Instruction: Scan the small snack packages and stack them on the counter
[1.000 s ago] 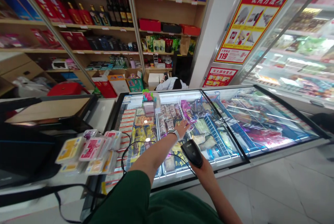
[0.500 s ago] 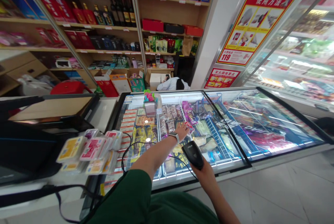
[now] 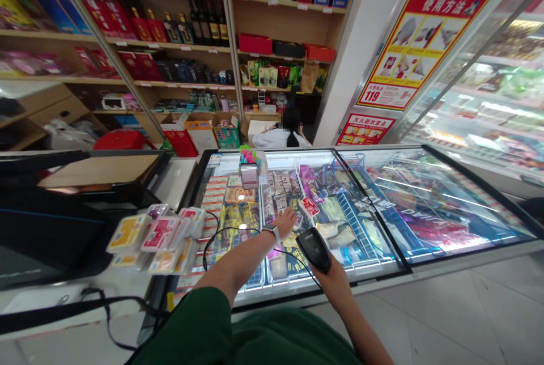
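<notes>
I stand at a glass-topped chest freezer full of frozen packets. My left hand, with a watch on the wrist, reaches in through the open left section. Its fingertips pinch the edge of a small red and white packet, lifted above the other packets. My right hand is closed round a black barcode scanner held over the freezer's front edge. The scanner's black cable loops away to the left.
Several yellow and pink wrapped packs are stacked on the counter to the left, beside a black till unit. A person bends behind the freezer, in front of shelves of bottles and boxes. A tall glass-door fridge stands at the right.
My left hand went from lying flat on the packets to lifting a red and white packet and drawing back toward me. The scanner hand has barely moved. The person behind the freezer has straightened up.
</notes>
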A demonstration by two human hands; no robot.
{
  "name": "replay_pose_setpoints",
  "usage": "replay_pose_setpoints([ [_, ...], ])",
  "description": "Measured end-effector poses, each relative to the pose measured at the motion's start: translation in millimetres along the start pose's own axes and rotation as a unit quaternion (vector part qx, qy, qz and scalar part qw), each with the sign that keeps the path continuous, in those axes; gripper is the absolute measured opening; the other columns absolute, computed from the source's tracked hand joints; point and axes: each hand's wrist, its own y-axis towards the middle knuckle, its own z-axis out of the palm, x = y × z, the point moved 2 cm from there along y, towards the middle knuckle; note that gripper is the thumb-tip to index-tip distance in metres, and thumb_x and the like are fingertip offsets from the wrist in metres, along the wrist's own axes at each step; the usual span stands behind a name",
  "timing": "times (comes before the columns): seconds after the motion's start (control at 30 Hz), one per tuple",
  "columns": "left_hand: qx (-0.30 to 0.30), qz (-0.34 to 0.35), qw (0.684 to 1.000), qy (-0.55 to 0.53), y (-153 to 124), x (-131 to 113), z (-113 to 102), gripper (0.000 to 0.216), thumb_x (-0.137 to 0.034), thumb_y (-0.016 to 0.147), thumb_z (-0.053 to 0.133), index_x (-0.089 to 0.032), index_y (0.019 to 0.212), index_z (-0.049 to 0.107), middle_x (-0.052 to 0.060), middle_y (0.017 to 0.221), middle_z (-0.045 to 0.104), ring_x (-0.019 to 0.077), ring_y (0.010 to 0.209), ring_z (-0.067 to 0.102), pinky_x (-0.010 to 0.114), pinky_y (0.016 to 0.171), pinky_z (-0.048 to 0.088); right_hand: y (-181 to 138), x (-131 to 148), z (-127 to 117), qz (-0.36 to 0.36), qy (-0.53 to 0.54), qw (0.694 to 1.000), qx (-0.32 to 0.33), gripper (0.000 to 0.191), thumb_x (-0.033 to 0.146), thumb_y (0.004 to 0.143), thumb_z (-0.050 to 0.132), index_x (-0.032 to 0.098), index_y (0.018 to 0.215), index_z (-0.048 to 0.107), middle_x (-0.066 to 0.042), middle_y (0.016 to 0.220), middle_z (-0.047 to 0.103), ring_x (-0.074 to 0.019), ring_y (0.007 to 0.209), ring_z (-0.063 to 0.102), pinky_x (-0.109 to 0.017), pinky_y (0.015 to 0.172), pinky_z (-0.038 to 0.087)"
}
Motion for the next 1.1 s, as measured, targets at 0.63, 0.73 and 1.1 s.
replay_pose_setpoints([
  [0.63, -0.066, -0.174, 0.967, -0.174, -92, 24, -17, 0.054, -0.021, 0.068, 0.068, -0.018, 0.12, 0.056, 0.014, 0.113, 0.059, 0.0288, 0.105, 0.056, 0.042, 0.094, 0.04, -8, 25, 17, -0.06, 0.022, 0.997, 0.052, 0.034, 0.03, 0.072, 0.061, 0.018, 0.103, 0.063, -0.006, 0.087, 0.073, -0.0263, 0.081, 0.068, -0.035, 0.072, 0.053],
  [0.73, -0.103, -0.212, 0.937, -0.259, -108, 32, -22, 0.047, -0.024, 0.069, 0.067, -0.018, 0.115, 0.06, 0.011, 0.105, 0.063, 0.0256, 0.097, 0.058, 0.038, 0.09, 0.043, -8, 28, 21, -0.073, 0.023, 0.995, 0.063, 0.034, 0.03, 0.072, 0.061, 0.017, 0.104, 0.063, -0.006, 0.088, 0.073, -0.0263, 0.083, 0.068, -0.035, 0.073, 0.052],
  [1.1, -0.147, -0.3, 0.73, -0.597, -165, 40, -20, 0.047, -0.051, 0.083, 0.053, -0.017, 0.115, 0.059, 0.01, 0.097, 0.068, 0.0185, 0.079, 0.066, 0.03, 0.067, 0.051, -14, 29, 33, -0.102, 0.009, 0.992, 0.076, 0.037, 0.03, 0.074, 0.063, 0.019, 0.11, 0.062, -0.005, 0.096, 0.073, -0.0247, 0.09, 0.068, -0.034, 0.079, 0.052],
])
